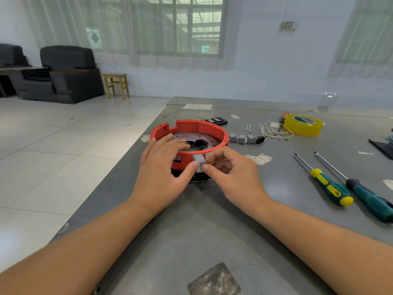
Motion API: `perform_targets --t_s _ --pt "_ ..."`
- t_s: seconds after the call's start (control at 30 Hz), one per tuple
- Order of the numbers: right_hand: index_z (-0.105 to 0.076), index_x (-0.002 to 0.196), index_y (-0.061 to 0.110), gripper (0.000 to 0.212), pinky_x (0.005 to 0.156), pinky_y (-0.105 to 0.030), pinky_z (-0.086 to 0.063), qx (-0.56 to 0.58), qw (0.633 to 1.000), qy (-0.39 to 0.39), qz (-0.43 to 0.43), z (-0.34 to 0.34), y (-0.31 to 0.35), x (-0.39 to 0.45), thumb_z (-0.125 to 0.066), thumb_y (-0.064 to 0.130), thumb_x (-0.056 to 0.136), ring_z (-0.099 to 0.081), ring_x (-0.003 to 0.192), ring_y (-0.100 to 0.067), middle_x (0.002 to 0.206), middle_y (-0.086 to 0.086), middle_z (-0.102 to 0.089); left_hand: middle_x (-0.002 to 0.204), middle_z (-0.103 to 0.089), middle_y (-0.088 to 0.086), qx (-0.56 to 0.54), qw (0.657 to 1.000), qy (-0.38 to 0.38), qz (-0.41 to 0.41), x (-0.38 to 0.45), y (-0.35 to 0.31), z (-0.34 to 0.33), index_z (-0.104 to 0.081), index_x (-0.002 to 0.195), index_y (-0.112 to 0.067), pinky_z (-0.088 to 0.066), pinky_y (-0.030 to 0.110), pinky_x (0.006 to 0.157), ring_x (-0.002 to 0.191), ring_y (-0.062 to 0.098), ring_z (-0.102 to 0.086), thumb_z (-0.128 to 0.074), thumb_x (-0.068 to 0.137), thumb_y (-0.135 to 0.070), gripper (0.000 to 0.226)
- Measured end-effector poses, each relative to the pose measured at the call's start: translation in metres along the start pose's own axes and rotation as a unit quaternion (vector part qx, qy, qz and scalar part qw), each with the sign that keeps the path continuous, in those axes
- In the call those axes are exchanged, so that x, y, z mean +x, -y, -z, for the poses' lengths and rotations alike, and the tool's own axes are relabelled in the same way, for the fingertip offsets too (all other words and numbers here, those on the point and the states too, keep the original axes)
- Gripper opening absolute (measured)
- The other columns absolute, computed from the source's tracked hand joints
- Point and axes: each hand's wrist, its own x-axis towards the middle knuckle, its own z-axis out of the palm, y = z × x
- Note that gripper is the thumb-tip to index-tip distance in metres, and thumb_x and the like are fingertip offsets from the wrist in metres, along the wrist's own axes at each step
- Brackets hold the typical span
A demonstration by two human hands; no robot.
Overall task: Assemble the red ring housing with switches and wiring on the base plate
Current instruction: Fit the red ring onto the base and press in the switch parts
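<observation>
The red ring housing [191,127] sits on a dark base plate [209,139] on the grey table. My left hand [162,169] rests over the ring's near wall, fingers inside the rim, thumb against a grey switch [199,161]. My right hand [231,173] pinches that switch with thumb and forefinger at the ring's near outer wall. Three more grey switches [242,139] and a black socket [259,139] lie in a row right of the ring. Short white wires [274,130] with terminals lie behind them.
A yellow tape roll [304,125] and a soldering iron [282,118] lie at the back right. Two screwdrivers [331,184] lie to the right. A black bit case [214,120] sits behind the ring. The table's left edge [136,145] runs close to the ring.
</observation>
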Motion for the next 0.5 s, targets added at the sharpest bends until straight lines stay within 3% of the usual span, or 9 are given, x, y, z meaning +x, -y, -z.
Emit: perform_targets --t_s 0.1,0.23,0.5 --pt "-0.07 0.089 0.026 0.017 0.073 -0.032 -0.06 -0.005 1.0 0.0 -0.001 -0.0011 -0.001 0.0005 -0.08 0.013 0.087 -0.071 0.077 -0.015 0.084 0.007 -0.073 0.12 -0.067 -0.015 -0.014 1.0 0.009 0.01 -0.0002 -0.0013 -0.0004 -0.071 0.119 -0.025 -0.018 0.037 0.129 0.128 0.009 -0.056 -0.064 0.09 -0.048 0.037" --pt "-0.07 0.089 0.027 0.016 0.072 -0.032 -0.06 -0.012 1.0 -0.004 -0.001 -0.0014 -0.0029 0.0024 -0.08 0.014 0.087 -0.07 0.076 -0.014 0.085 0.008 -0.072 0.109 -0.068 -0.014 -0.017 1.0 0.009 0.011 0.0011 -0.0017 -0.0015 -0.071 0.115 -0.024 -0.022 0.04 0.129 0.111 0.007 -0.06 -0.064 0.091 -0.045 0.032" --pt "-0.069 0.088 0.03 0.017 0.076 -0.037 -0.06 -0.019 1.0 -0.013 0.003 -0.0064 -0.0024 0.0057 -0.078 0.015 0.088 -0.07 0.078 -0.014 0.087 0.007 -0.072 0.107 -0.07 -0.007 -0.025 0.999 0.014 0.015 0.0036 -0.0007 -0.0036 -0.071 0.11 -0.017 -0.01 0.013 0.12 0.106 0.015 -0.064 -0.063 0.09 -0.039 0.03"
